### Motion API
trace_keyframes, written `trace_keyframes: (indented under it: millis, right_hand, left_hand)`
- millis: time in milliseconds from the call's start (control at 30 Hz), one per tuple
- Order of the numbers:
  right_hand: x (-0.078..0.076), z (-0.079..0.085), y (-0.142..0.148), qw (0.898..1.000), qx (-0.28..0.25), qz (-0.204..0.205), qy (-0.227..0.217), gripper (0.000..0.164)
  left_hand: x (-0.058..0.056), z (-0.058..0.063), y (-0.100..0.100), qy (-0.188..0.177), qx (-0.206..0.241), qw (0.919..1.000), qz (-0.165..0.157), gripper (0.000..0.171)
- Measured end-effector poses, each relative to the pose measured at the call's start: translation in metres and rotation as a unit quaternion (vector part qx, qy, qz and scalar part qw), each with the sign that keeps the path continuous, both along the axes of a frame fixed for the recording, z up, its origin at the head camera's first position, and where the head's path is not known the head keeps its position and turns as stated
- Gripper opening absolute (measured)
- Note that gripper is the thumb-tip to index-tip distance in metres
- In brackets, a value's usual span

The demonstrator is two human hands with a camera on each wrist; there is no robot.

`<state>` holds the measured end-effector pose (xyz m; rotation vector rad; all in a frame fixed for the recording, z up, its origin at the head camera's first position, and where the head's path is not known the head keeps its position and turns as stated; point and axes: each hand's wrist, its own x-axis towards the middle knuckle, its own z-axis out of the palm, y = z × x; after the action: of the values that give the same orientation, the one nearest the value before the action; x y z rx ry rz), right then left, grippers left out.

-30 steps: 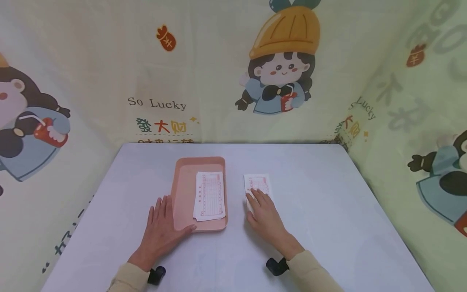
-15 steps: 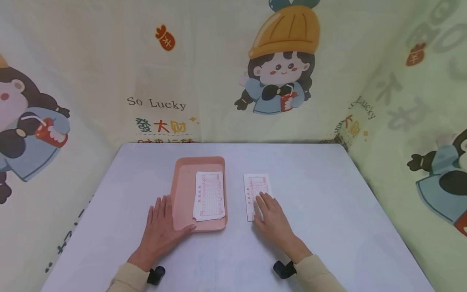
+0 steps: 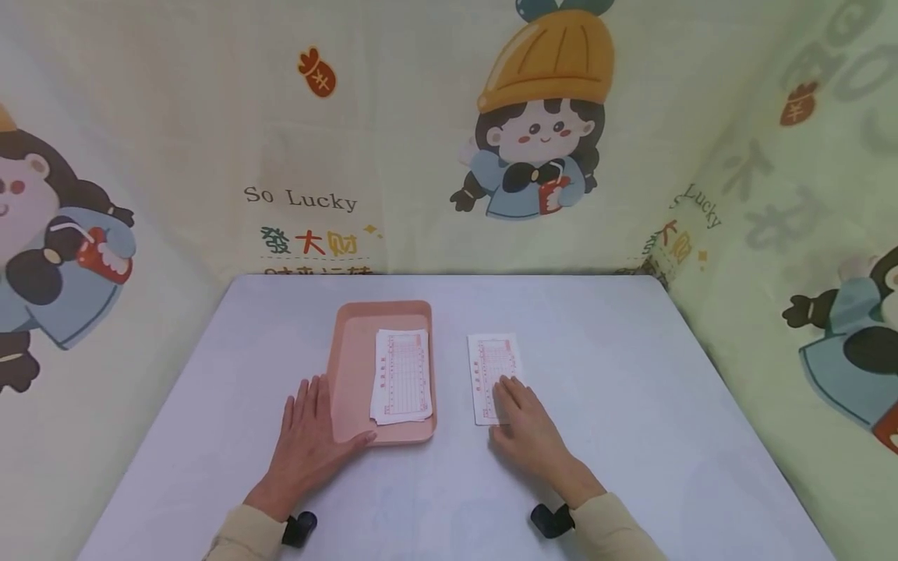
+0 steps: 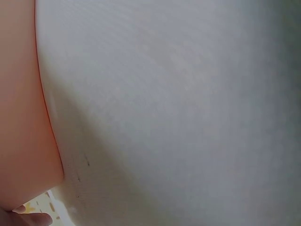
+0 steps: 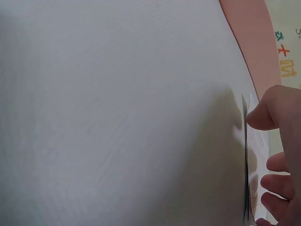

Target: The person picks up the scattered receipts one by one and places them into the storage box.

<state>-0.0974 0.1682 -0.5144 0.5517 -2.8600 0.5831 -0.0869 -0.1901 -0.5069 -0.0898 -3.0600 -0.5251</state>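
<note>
A pink tray lies left of centre on the table, holding a small stack of printed paper slips. My left hand rests against its left side, fingers straight, thumb along the near edge. To the right of the tray, more printed slips lie in a thin stack. Over their near right corner is my right hand, with loosely bent fingers. In the right wrist view its thumb is right at the near edge of the slips. The left wrist view shows mostly tabletop and the tray's side.
The white tabletop reaches back to a cloth backdrop printed with cartoon figures and lettering. A black wrist camera sits at the left cuff, another black camera at the right cuff.
My right hand has drawn back toward the near right across the slips on the table, uncovering more of them. The left hand and the tray have stayed in place.
</note>
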Motion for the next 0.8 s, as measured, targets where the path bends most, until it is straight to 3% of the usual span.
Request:
trace_keyframes:
  millis: [200,400,633,800]
  right_hand:
    - [0.0018,-0.0012,0.0011,1.000,0.004,0.002,-0.021,0.066]
    - [-0.0015,-0.0038,0.0018,1.000,0.009,0.020,0.022,0.065]
    - [-0.0032,-0.0042,0.0003,0.999,0.006,0.042,0.028,0.060]
    - [-0.0033,-0.0053,0.0007,0.997,0.016,0.054,0.056,0.059]
  left_hand:
    - [0.0000,-0.0002,-0.0017,-0.003,0.000,1.0000,0.001,0.126]
    - [-0.0002,-0.0007,-0.0030,0.000,0.004,1.0000,0.000,0.126]
    - [-0.0002,-0.0014,-0.0018,0.006,0.008,1.0000,-0.001,0.125]
    - [-0.0007,-0.0021,-0.0013,0.014,0.007,0.9999,-0.003,0.125]
